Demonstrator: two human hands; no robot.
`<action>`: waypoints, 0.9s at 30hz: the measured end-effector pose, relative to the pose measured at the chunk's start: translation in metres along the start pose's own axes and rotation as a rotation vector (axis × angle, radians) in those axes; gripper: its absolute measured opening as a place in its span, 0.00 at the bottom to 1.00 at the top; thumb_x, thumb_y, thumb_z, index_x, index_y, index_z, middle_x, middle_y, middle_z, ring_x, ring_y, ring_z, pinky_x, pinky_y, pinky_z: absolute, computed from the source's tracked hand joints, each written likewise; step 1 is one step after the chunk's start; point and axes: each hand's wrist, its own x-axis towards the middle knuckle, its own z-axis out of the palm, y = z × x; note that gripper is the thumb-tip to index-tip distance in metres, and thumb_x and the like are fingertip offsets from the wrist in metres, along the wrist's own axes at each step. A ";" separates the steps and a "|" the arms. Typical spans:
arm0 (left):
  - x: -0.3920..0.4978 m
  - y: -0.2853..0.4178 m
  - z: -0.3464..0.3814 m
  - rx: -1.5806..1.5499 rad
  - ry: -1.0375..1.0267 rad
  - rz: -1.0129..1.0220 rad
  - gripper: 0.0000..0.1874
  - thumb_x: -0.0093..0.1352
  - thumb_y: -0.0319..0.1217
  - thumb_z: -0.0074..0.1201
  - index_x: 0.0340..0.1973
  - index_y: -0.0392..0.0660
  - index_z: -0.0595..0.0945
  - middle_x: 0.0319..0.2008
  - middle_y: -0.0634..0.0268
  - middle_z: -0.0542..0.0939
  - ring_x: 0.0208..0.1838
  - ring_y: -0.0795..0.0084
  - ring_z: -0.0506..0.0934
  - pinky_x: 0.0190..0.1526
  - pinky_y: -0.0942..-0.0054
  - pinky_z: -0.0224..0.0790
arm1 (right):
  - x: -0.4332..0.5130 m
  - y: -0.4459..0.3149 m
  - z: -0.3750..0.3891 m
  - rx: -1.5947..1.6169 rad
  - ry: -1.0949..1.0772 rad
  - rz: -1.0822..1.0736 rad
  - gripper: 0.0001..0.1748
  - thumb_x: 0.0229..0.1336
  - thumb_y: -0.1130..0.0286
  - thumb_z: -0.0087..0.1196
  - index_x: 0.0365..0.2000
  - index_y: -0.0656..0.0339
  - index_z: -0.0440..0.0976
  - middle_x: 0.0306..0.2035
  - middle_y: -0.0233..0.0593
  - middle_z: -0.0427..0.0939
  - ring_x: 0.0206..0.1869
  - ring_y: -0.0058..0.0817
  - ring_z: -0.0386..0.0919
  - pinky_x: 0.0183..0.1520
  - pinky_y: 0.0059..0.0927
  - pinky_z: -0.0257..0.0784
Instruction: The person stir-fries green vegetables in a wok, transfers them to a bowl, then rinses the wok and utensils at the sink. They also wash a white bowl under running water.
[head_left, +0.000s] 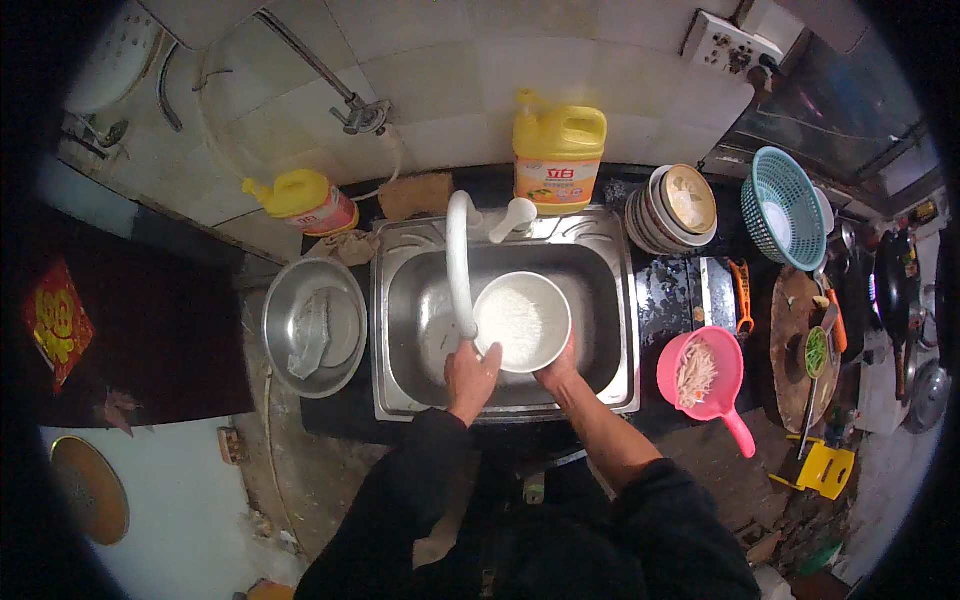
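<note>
Both my hands hold a white bowl (556, 356) over the stainless steel sink (424, 322). My left hand (471, 379) grips its near left side, thumb over the rim. My right hand (559, 369) supports the near right side from below, its fingers mostly hidden by the bowl. Inside lies a pale, grainy mass that looks like rice (510, 315); whether water covers it I cannot tell. The white curved faucet (459, 262) hangs at the bowl's left edge, with its lever handle (515, 219) behind.
Left of the sink stands a metal basin (274, 330) holding a clear plastic piece. Yellow detergent jugs (559, 150) stand behind. To the right are stacked bowls (646, 221), a blue colander (784, 180), a knife (709, 292), a pink ladle (716, 409) with pale strips, and a cutting board (787, 390).
</note>
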 end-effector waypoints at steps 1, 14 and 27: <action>0.000 -0.003 0.004 -0.013 0.055 -0.034 0.22 0.62 0.41 0.54 0.43 0.35 0.79 0.34 0.42 0.82 0.42 0.43 0.79 0.47 0.53 0.68 | 0.003 -0.001 -0.003 -0.163 0.094 -0.035 0.30 0.66 0.47 0.39 0.55 0.59 0.70 0.53 0.38 0.75 0.54 0.30 0.73 0.57 0.34 0.67; 0.022 0.005 -0.019 0.466 0.013 -0.132 0.20 0.57 0.41 0.53 0.29 0.31 0.82 0.32 0.38 0.80 0.41 0.40 0.79 0.45 0.50 0.71 | 0.012 -0.023 0.047 -0.652 -0.014 -0.352 0.10 0.57 0.75 0.55 0.41 0.63 0.75 0.30 0.31 0.76 0.35 0.22 0.74 0.37 0.24 0.70; 0.019 -0.025 -0.006 0.037 -0.114 -0.098 0.13 0.59 0.32 0.54 0.36 0.38 0.82 0.27 0.52 0.82 0.33 0.58 0.81 0.37 0.62 0.69 | 0.013 0.023 0.060 -0.518 -0.288 0.291 0.15 0.56 0.80 0.51 0.45 0.64 0.74 0.39 0.39 0.78 0.36 0.28 0.78 0.42 0.27 0.74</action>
